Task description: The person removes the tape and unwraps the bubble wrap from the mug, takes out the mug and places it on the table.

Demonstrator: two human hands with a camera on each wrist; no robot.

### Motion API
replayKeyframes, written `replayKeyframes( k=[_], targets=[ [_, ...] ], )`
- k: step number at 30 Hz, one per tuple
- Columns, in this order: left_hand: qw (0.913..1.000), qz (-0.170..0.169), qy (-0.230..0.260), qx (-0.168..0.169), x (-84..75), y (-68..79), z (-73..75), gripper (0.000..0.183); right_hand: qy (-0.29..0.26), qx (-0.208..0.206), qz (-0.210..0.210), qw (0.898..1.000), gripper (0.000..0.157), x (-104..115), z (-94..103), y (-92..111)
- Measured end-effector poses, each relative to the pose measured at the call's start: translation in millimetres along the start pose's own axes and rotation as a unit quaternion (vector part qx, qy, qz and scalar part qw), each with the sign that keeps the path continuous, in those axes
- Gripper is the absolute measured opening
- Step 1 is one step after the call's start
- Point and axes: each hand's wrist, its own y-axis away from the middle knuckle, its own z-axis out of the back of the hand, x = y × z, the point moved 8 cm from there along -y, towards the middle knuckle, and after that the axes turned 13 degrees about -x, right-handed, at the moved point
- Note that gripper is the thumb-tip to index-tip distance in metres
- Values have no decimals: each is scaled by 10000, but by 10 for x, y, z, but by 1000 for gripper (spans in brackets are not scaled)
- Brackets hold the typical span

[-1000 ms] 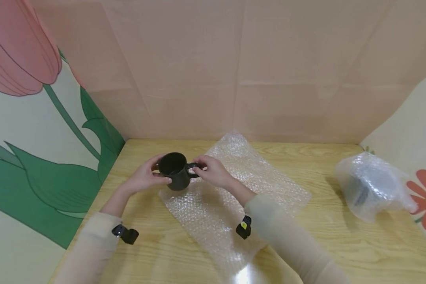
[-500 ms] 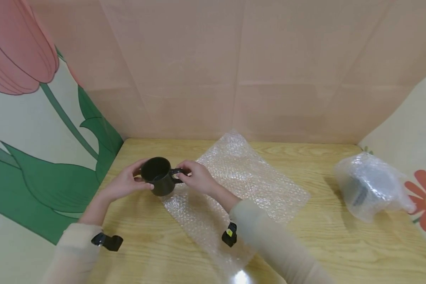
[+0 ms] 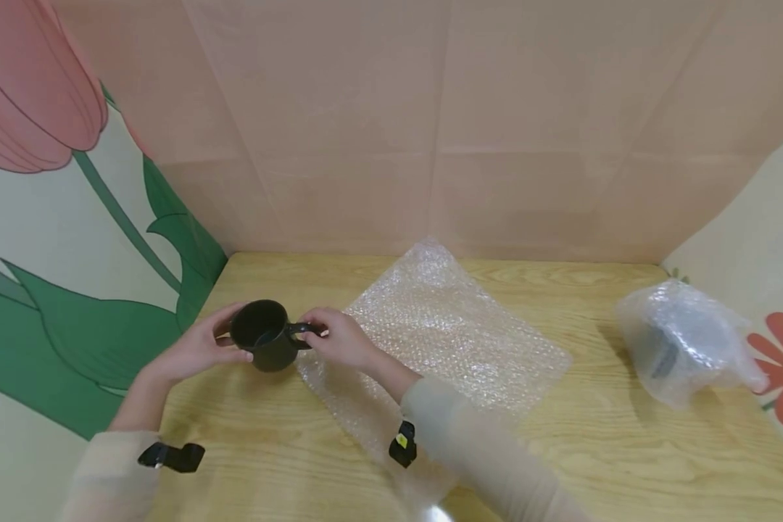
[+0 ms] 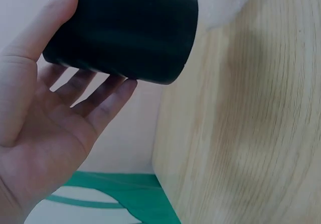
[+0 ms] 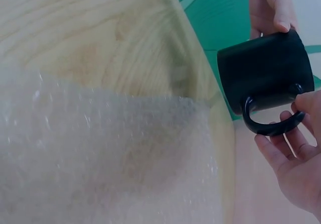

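Observation:
A black mug (image 3: 275, 351) is held up over the left part of the table, its dark mouth facing up in the head view. My left hand (image 3: 199, 344) grips its body from the left, the thumb on the near side and the fingers on the far side; the left wrist view shows the mug's plain wall (image 4: 125, 30) between them. On the opposite side, my right hand (image 3: 342, 339) pinches the handle (image 5: 273, 128) between thumb and fingers. Below and to the right of the mug, a sheet of bubble wrap (image 3: 450, 333) lies flat, partly covered by the right forearm.
At the right end of the table (image 3: 600, 449) stands a dark object wrapped in bubble wrap (image 3: 685, 337). A pink backdrop (image 3: 431, 145) rises behind the table, with flower-printed panels at both sides. Each wrist wears a small black camera.
Both hands have carried the mug left and slightly toward me, away from above the bubble wrap's left corner. Their hold looks the same. The bubble wrap and wrapped object have stayed put.

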Motion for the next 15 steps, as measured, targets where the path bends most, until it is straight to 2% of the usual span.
replayKeyframes(
  k=[5, 10, 15],
  targets=[
    [9999, -90, 79, 26, 51, 131, 65, 78, -57, 164, 51, 9998, 19, 27, -133, 45],
    [10000, -22, -41, -37, 141, 240, 104, 79, 62, 219, 227, 9995, 20, 39, -231, 80],
    [10000, 40, 78, -48, 227, 326, 105, 80, 134, 280, 342, 9989, 20, 44, -321, 123]
  ],
)
